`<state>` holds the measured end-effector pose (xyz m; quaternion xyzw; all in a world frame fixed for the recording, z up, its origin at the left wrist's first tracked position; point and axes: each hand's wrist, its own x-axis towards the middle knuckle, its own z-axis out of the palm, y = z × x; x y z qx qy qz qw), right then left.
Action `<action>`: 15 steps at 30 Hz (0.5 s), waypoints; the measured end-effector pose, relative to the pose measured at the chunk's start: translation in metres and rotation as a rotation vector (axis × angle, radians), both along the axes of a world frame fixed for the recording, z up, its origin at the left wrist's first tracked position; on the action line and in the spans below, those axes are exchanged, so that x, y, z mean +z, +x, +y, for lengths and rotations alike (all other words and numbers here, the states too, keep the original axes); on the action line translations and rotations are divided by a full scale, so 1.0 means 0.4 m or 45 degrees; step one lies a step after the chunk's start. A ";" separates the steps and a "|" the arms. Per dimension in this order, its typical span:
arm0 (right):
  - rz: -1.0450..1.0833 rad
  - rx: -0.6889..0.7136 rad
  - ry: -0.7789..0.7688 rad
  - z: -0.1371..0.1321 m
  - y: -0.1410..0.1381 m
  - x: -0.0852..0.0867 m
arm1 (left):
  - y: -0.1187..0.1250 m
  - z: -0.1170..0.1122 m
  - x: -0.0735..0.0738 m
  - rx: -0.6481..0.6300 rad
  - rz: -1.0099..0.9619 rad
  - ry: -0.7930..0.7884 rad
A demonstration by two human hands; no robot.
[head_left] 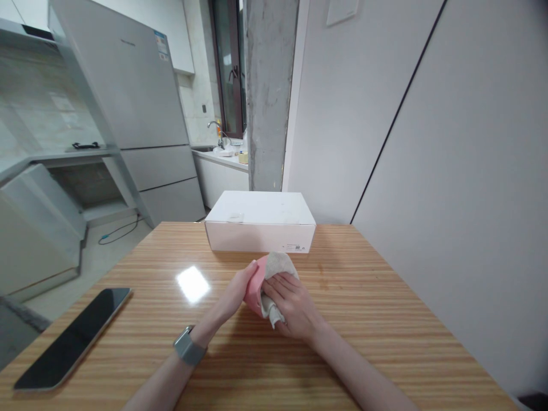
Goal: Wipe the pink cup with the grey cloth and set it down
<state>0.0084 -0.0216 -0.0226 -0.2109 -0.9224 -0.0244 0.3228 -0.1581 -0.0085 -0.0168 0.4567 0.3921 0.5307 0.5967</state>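
My left hand (238,288) is closed on the left side of a pink bowl (254,288), thumb along its upper edge and the other fingers hidden behind it. The bowl is tilted with its opening toward the right, held over the middle of the wooden table. In my right hand (295,305) is a light grey cloth (280,265), pressed against the bowl's opening. Part of the cloth sticks up above my fingers and a crumpled end hangs below them. The cloth and my right hand cover the bowl's inside.
Behind the bowl, a closed white box (260,237) stands near the far edge of the wooden table (368,337). A dark phone-like slab (75,339) lies at the table's left edge. A white wall (462,171) rises along the right side.
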 end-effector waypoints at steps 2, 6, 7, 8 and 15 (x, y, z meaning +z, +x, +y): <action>0.121 -0.060 -0.064 0.001 0.001 0.001 | 0.002 -0.006 -0.006 -0.007 0.005 0.043; 0.452 -0.084 -0.207 0.009 0.005 -0.010 | 0.029 -0.026 -0.017 -0.132 -0.162 0.169; 0.556 -0.073 -0.280 0.010 0.005 -0.013 | 0.037 -0.028 -0.020 -0.180 -0.197 0.175; 0.669 -0.064 -0.383 0.010 0.005 -0.016 | 0.042 -0.028 -0.023 -0.211 -0.202 0.168; 1.816 -0.014 -1.507 0.018 -0.013 -0.019 | 0.027 0.014 -0.028 0.050 0.249 0.118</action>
